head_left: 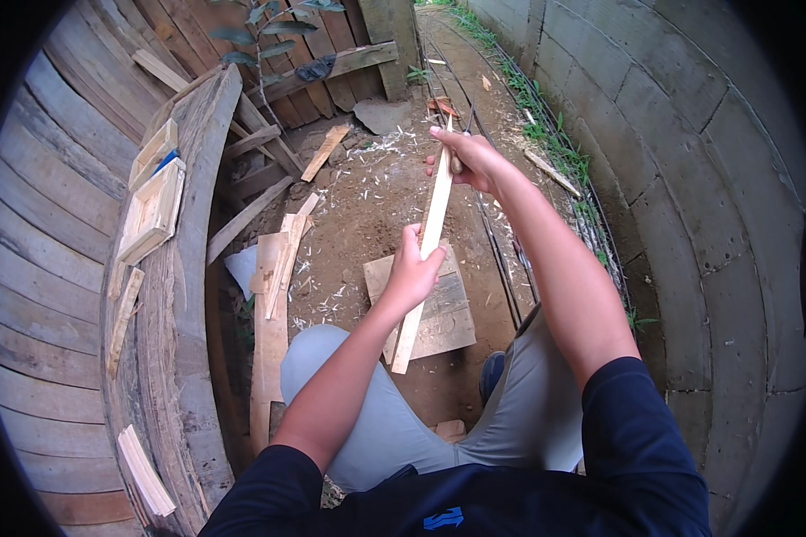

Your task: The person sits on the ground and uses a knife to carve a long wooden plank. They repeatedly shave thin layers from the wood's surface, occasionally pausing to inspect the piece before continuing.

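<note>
A long pale wooden strip (436,213) slants away from me above the ground, its near end low between my knees. My left hand (414,270) is closed around the strip at about its middle. At the far end is my right hand (471,163), its thumb stretched toward the strip's tip and its fingers curled under. A rounded tan handle end (457,166) shows in that hand; the rest of this tool is mostly hidden, so I cannot tell its kind. Below the strip, a flat wooden board (452,313) lies on the dirt.
On my left, a thick timber bench (188,295) bears shallow wooden frames (152,210) and loose sticks. Scrap boards (278,268) lie beside it. Pale shavings litter the dirt. Dark cables (497,255) run along the ground near the block wall (690,206) on my right.
</note>
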A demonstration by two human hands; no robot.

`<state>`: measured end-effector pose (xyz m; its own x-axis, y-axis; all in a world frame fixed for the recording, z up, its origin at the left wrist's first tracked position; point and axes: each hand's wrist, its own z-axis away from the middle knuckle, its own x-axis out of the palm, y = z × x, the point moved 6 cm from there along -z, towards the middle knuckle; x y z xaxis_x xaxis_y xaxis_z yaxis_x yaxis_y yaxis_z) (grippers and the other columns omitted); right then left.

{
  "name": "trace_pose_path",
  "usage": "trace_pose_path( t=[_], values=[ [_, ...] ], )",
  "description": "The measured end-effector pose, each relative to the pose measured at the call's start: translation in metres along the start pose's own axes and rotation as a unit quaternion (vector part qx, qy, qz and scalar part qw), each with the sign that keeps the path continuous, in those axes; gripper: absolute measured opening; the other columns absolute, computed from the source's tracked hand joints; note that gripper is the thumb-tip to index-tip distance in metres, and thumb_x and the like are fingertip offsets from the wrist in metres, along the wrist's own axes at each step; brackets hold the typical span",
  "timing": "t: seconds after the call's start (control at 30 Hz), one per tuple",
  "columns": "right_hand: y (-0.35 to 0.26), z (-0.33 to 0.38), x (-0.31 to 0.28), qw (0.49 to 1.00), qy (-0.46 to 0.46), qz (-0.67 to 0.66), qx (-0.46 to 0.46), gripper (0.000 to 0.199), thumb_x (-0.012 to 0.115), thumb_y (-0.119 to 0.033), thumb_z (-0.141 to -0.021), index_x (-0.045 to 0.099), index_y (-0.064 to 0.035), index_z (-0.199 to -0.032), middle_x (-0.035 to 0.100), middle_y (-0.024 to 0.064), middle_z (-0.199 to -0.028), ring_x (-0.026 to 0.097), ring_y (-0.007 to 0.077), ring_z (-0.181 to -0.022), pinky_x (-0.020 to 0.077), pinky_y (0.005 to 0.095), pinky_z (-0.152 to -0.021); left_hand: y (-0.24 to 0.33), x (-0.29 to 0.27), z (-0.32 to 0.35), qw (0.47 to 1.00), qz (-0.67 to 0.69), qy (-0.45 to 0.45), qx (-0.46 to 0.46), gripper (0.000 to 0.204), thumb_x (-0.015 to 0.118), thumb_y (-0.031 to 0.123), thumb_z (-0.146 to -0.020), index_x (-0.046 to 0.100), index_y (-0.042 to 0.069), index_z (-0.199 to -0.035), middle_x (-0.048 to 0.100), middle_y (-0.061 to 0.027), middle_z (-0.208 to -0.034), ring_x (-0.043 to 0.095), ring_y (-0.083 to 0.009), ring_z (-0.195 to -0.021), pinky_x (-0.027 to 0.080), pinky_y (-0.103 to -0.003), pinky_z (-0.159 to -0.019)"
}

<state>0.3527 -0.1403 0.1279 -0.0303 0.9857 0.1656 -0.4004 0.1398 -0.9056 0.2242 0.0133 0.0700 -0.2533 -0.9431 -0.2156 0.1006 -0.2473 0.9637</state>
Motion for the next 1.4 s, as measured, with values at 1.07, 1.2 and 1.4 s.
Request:
trace_pose_path(
  t=[1.07, 1.2, 1.4],
  values=[
    [-0.002, -0.013, -0.021, 0.995, 0.086, 0.007, -0.052, 0.02, 0.066, -0.005, -0.092, 0.053, 0.0007, -0.106, 0.068, 0.0156, -0.1, 0.072, 0.0232, -0.083, 0.0628, 0.0404, -0.073, 0.009, -0.008, -0.004, 0.999, -0.02, 0.035, 0.013, 0.045, 0.07, 0.017, -0.086, 0.049, -0.001, -0.122, 0.064, -0.0108, -0.105, 0.062, -0.0165, -0.096, 0.048, -0.031, -0.085],
    [-0.009, -0.007, -0.033, 0.981, 0.168, 0.034, -0.095, 0.031, 0.065, 0.006, -0.088, 0.044, 0.0002, -0.11, 0.066, 0.0167, -0.1, 0.072, 0.0253, -0.085, 0.0639, 0.0365, -0.07, 0.008, -0.01, 0.0, 0.995, -0.074, 0.053, 0.044, 0.049, 0.072, 0.017, -0.084, 0.049, -0.001, -0.123, 0.065, -0.0118, -0.102, 0.063, -0.0172, -0.093, 0.049, -0.031, -0.082],
    [-0.01, -0.019, -0.055, 0.977, 0.17, -0.045, -0.123, 0.039, 0.065, 0.016, -0.079, 0.04, 0.0, -0.105, 0.064, 0.0181, -0.098, 0.071, 0.0293, -0.089, 0.0636, 0.0361, -0.068, 0.012, -0.006, 0.0, 0.993, -0.097, 0.046, 0.047, 0.052, 0.073, 0.016, -0.082, 0.049, 0.0, -0.125, 0.066, -0.013, -0.1, 0.064, -0.0186, -0.09, 0.051, -0.033, -0.08]
  ],
)
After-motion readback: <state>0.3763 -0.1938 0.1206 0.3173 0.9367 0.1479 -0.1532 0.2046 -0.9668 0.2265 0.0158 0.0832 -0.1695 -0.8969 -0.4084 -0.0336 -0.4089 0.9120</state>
